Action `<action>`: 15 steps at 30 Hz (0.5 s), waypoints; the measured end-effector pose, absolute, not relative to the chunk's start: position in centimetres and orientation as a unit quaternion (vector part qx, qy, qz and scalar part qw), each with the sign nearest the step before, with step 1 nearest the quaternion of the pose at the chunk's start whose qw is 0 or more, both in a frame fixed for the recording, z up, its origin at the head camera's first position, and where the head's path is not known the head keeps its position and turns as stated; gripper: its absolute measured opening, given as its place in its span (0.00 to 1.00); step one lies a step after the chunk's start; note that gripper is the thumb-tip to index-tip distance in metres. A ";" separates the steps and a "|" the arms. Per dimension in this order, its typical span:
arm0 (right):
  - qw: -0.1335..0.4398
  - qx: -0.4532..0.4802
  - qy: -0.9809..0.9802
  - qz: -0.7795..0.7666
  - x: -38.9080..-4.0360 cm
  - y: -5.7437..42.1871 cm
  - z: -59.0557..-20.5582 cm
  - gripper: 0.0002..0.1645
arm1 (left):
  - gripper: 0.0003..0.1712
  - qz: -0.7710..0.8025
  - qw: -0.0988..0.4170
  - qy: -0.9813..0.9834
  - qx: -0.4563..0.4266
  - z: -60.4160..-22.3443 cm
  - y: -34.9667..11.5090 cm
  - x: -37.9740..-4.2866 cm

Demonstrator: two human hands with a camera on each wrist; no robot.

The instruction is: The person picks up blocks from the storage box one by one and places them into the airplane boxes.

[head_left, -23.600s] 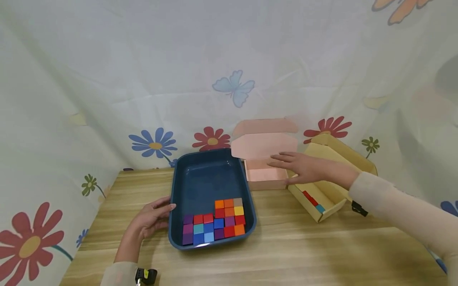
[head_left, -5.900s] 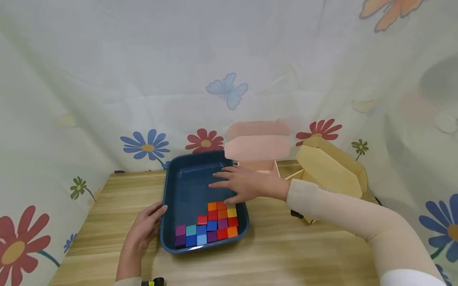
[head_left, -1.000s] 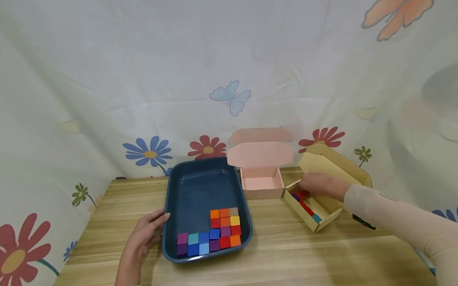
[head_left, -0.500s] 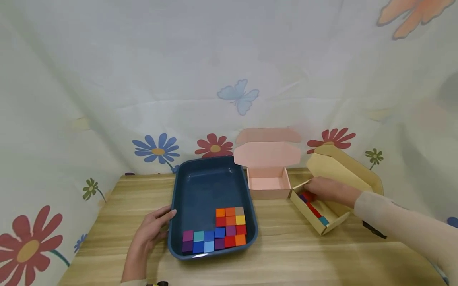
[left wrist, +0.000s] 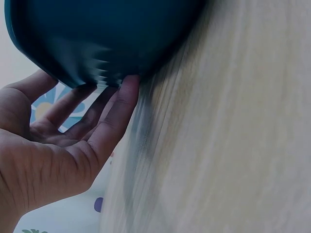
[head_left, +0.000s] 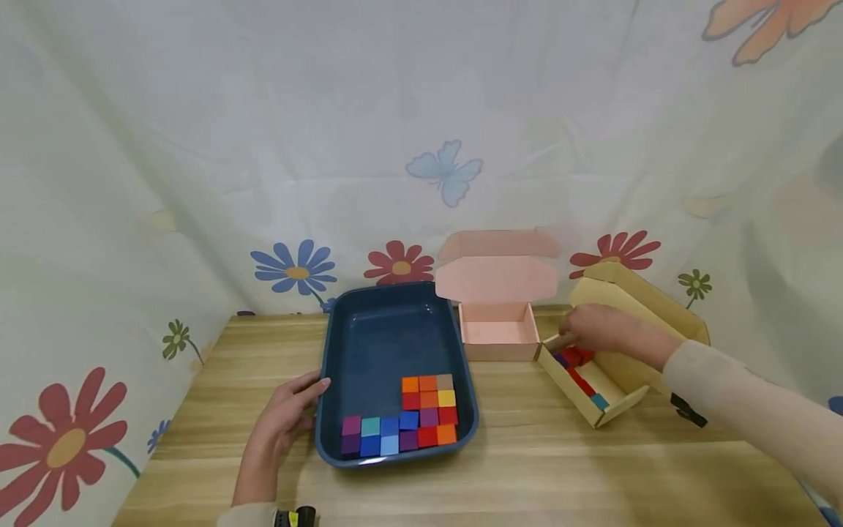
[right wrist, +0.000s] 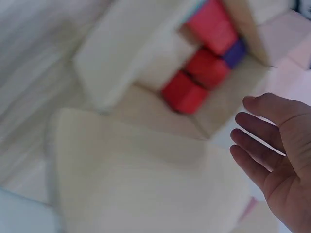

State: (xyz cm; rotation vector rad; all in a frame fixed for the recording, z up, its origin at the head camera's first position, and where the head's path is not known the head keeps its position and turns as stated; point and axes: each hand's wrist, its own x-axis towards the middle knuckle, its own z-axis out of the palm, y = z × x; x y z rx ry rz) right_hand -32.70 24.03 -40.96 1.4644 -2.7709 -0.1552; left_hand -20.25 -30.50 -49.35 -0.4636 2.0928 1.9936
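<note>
My left hand (head_left: 287,413) holds the near-left side of a dark blue tray (head_left: 369,344), thumb over the rim and fingers against the outer wall in the left wrist view. Colored cubes (head_left: 388,424) lie in rows along the tray's near end, with orange, grey and yellow ones stacked up its right side. Above the back end of an open yellow cardboard box (head_left: 571,391), my right hand (head_left: 596,327) has loosely bent fingers with nothing in them. Inside that box sit red cubes (right wrist: 184,92), a purple cube (right wrist: 235,53) and a teal cube (head_left: 599,401).
Between tray and yellow box stands an open pink cardboard box (head_left: 498,352), its lid raised. The yellow box's lid (head_left: 619,296) leans back under my right forearm. A flower-printed cloth (head_left: 369,146) hangs behind the wooden table (head_left: 527,468).
Over the longer span, a purple and two red cubes left the tray; purple and more red cubes are now in the yellow box. In the last second my right hand rose off the red cubes there.
</note>
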 end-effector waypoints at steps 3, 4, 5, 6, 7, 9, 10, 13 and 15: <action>0.013 0.454 -0.890 -0.039 -32.1 22.7 -39.6 0.16 | 0.36 0.681 0.104 0.708 -0.157 -49.4 -30.5 -20.4; 0.008 0.441 -0.897 -0.024 -31.9 22.2 -39.3 0.20 | 0.36 0.682 0.102 0.707 -0.157 -49.4 -30.5 -20.4; 0.008 0.437 -0.899 -0.020 -31.7 21.7 -39.0 0.24 | 0.36 0.683 0.101 0.706 -0.157 -49.4 -30.5 -20.4; 0.006 0.433 -0.901 -0.016 -31.5 21.3 -38.8 0.27 | 0.36 0.684 0.101 0.705 -0.157 -49.4 -30.6 -20.4; 0.001 0.427 -0.904 -0.015 -31.4 20.9 -38.6 0.30 | 0.36 0.685 0.102 0.704 -0.156 -49.4 -30.6 -20.4; -0.009 0.418 -0.908 -0.017 -31.1 20.3 -38.5 0.35 | 0.36 0.684 0.102 0.705 -0.156 -49.4 -30.6 -20.4; -0.011 0.416 -0.909 -0.020 -31.0 20.0 -38.5 0.36 | 0.36 0.683 0.102 0.706 -0.156 -49.4 -30.5 -20.4; -0.014 0.416 -0.909 -0.030 -30.8 19.3 -38.8 0.40 | 0.36 0.679 0.105 0.710 -0.155 -49.3 -30.5 -20.4; -0.010 0.425 -0.904 -0.031 -30.7 18.8 -38.8 0.41 | 0.35 0.675 0.109 0.713 -0.153 -49.1 -30.4 -20.4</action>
